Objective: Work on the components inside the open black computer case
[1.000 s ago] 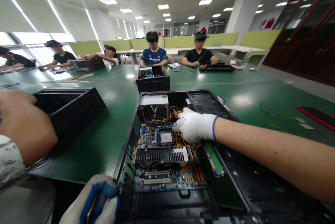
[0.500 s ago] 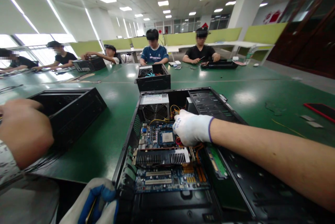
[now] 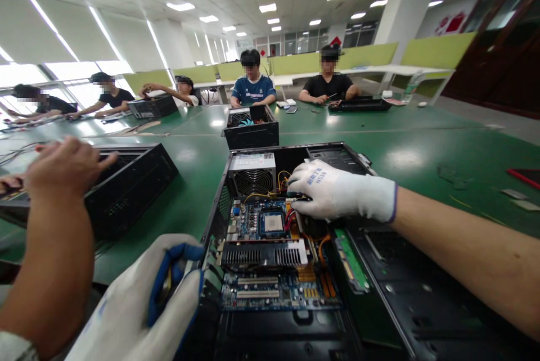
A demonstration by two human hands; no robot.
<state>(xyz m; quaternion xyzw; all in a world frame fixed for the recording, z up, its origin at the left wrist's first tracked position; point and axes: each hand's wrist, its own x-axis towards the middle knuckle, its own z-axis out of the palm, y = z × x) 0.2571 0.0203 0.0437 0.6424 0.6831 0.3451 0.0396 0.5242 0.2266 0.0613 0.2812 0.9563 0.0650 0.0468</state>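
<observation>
An open black computer case (image 3: 213,206) lies in front of me. My left hand (image 3: 143,293), in a white glove with blue-coated fingers, is closed at the case's left wall, finger and thumb on its edge; a brass-coloured thing shows in its palm, its kind unclear. My right hand (image 3: 333,189), also gloved, reaches over the motherboard's right side. Its fingers curl around the cables (image 3: 283,177) beside the power supply (image 3: 252,172); the fingertips are partly hidden. On the blue motherboard (image 3: 248,220) sit a bare processor (image 3: 272,222) and, below it, a graphics card (image 3: 261,254).
At left, another person's hand (image 3: 63,167) works over a second black case (image 3: 130,192). Across the green table (image 3: 405,153) people sit with further cases, one directly behind mine (image 3: 252,135). A green circuit board (image 3: 352,262) lies in my case; a red-edged black item (image 3: 525,178) lies at right.
My right hand has turned flatter over the cables, its wrist shifting right. My left hand has risen further into view along the case wall. The neighbour's hand has moved over the left case.
</observation>
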